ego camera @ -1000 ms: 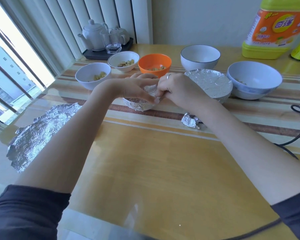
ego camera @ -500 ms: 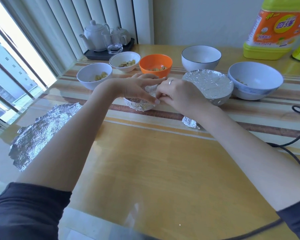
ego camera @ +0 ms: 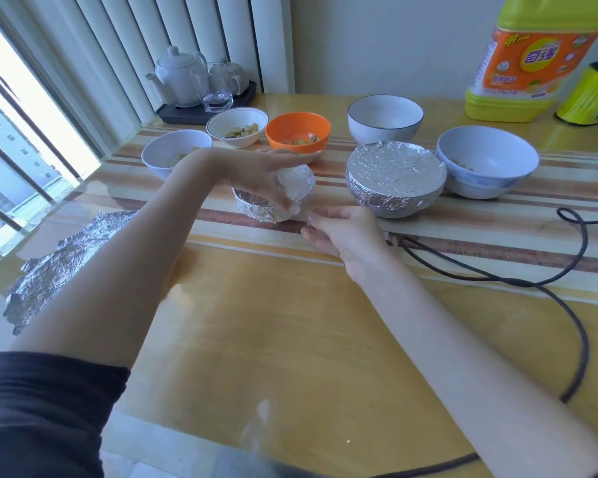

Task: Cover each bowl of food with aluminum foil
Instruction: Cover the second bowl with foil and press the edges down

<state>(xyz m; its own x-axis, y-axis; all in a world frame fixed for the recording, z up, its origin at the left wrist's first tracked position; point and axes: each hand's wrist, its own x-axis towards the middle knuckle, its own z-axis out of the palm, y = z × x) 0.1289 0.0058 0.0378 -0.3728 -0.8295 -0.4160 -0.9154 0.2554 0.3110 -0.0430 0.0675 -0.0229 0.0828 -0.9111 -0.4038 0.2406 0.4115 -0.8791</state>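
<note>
My left hand (ego camera: 252, 170) grips a small foil-covered bowl (ego camera: 296, 182) across its top and holds it tilted toward the right. My right hand (ego camera: 346, 232) rests low on the table just right of that bowl, with its fingers stretched toward the bowl's base and holding nothing. A larger foil-covered bowl (ego camera: 394, 174) stands to the right. Uncovered bowls stand around them: a white one (ego camera: 163, 157) at the left, a small white one (ego camera: 237, 122), an orange one (ego camera: 297, 131), a dark-rimmed white one (ego camera: 385, 119) and a pale blue one (ego camera: 487, 160).
A crumpled foil sheet (ego camera: 69, 250) lies at the table's left edge by the window. A black cable (ego camera: 497, 277) loops across the right side. A yellow bottle (ego camera: 525, 56) and a green roll (ego camera: 587, 94) stand at the back right, a tea set (ego camera: 194, 81) at the back left.
My right hand has come off the small bowl and dropped to the table beside it. My left hand has tilted the bowl, so its foil top now shows.
</note>
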